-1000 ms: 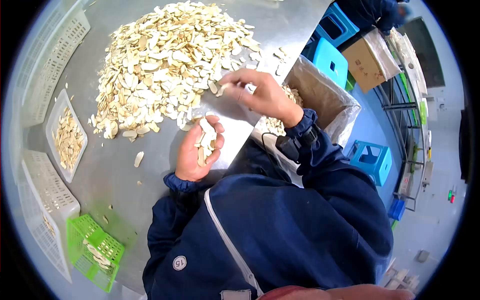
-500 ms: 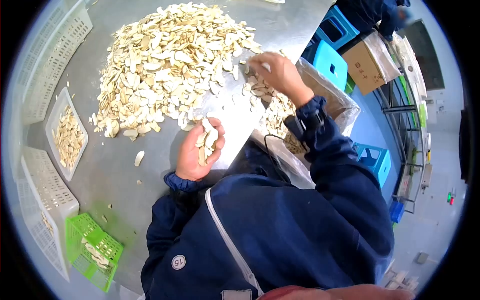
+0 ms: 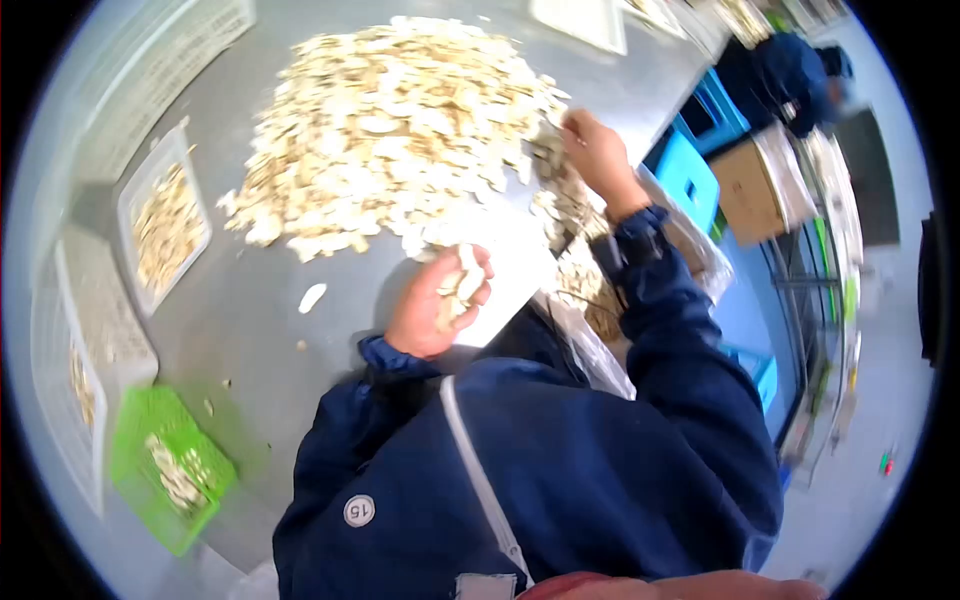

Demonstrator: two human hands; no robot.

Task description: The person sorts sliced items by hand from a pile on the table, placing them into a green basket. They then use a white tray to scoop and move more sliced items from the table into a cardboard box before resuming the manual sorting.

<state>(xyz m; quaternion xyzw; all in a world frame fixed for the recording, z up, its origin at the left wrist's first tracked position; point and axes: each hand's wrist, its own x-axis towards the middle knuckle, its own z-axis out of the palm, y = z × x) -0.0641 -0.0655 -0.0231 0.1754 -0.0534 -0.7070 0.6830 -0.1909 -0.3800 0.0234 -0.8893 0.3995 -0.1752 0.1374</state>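
Observation:
A broad heap of pale, flat dried slices (image 3: 390,130) lies on the metal table (image 3: 270,350). My left hand (image 3: 425,310) is palm up at the heap's near edge, its fingers curled round several slices (image 3: 460,285). Over the table's right edge, my right hand (image 3: 602,160) has its fingers bent inward, beside a smaller group of slices (image 3: 560,210). Blur and the bent fingers hide what it may hold. Below it, more slices (image 3: 585,280) lie in a plastic-lined container (image 3: 690,235). A single slice (image 3: 312,297) rests apart, left of my left hand.
On the left stand a white tray of slices (image 3: 205,225), white perforated baskets (image 3: 110,330) and a green basket (image 3: 135,430) with some slices. Blue stools (image 3: 690,180), a cardboard box (image 3: 750,190) and another person (image 3: 775,80) are at the right.
The view has shifted, so the table appears further right and lower. My right hand has drawn slightly away from the heap, its fingers more bent. My left hand still holds its slices.

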